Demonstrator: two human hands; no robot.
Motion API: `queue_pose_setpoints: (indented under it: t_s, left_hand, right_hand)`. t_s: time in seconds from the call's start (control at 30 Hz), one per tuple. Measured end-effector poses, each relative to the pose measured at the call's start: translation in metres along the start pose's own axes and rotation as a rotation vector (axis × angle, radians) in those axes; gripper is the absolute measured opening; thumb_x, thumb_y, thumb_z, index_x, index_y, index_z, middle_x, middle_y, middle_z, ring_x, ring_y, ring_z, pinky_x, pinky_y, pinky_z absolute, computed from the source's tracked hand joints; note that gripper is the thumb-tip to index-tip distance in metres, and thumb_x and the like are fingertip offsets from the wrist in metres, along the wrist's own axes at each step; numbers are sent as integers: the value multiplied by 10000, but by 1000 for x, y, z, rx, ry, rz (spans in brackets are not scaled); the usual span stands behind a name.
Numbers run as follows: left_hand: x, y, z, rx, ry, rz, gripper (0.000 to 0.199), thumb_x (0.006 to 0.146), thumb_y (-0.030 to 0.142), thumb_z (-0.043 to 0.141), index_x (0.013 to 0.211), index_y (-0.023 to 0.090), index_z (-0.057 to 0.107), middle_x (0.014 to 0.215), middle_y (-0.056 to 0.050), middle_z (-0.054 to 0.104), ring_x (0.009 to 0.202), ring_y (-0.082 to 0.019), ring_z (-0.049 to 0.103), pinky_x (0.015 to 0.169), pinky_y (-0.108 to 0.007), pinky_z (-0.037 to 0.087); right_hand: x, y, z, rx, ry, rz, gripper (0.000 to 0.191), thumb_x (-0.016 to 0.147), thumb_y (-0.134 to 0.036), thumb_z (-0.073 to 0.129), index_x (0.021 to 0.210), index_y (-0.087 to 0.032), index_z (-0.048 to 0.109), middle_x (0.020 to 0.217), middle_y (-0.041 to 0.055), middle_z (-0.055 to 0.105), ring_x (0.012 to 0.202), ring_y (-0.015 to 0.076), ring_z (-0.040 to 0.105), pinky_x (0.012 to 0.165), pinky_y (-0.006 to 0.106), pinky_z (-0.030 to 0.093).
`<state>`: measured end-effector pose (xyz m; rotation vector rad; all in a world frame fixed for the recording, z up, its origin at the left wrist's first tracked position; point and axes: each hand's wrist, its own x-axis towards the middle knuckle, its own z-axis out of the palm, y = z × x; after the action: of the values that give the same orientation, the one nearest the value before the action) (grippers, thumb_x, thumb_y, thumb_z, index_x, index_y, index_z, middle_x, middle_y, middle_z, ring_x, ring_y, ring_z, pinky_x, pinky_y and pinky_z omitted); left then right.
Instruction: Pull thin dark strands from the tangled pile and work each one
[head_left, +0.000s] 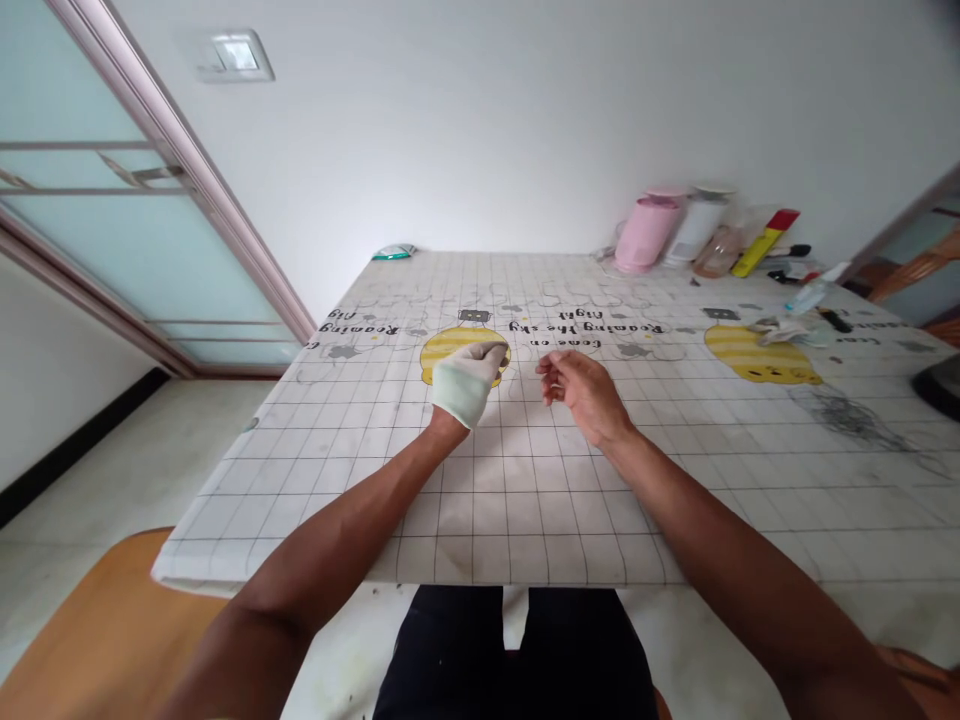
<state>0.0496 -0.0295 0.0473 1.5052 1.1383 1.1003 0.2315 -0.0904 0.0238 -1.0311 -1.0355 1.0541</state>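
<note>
My left hand [470, 380], in a white glove with a pale green cuff, is closed above a yellow striped print on the tablecloth [480, 470]. Whatever its fingers hold is hidden or too small to name. A short gap to the right, my bare right hand [585, 392] has its thumb and fingers curled together in a pinch. Faint thin curves, perhaps thread, show by the left fingertips, but I cannot tell whether either hand grips them. Farther right lies a loose tangle of fine dark thread or wire [855, 418].
Against the back wall stand a pink cylinder [646, 233], a white one [699, 228], a clear bottle [720, 252] and a yellow box with a red end [765, 243]. Small items [795, 325] lie at right. A green-and-white packet [394, 252] sits at the back left corner.
</note>
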Motion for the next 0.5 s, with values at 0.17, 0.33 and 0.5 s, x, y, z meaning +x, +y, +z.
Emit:
queue_pose_setpoints:
  t_s: [0.17,0.33,0.5]
  left_hand:
    - [-6,-8,8,174,-26,40,269,974,397,608,970,224,814,949,-27,800,937,-179,729,883,-282,540]
    - [-9,-6,12,205,-51,-1,260,965,381,600,1003,251,822,891,4,792,852,-163,731,851,-268,543]
    - [-11,-5,11,243,-45,4,252,962,360,594,984,250,820,855,12,785,796,-154,720,834,-266,537]
  right_hand:
    - [-1,-3,3,-140,-26,-85,273,881,-543,801,915,-278,742,959,58,754,862,212,700,769,375,602]
    - [-3,5,4,-147,1,-91,248,864,-439,818,933,-208,762,891,66,764,814,203,701,778,373,591]
    - [-8,5,4,-84,21,-53,224,840,-394,828,931,-203,754,835,34,711,751,171,653,754,351,574]
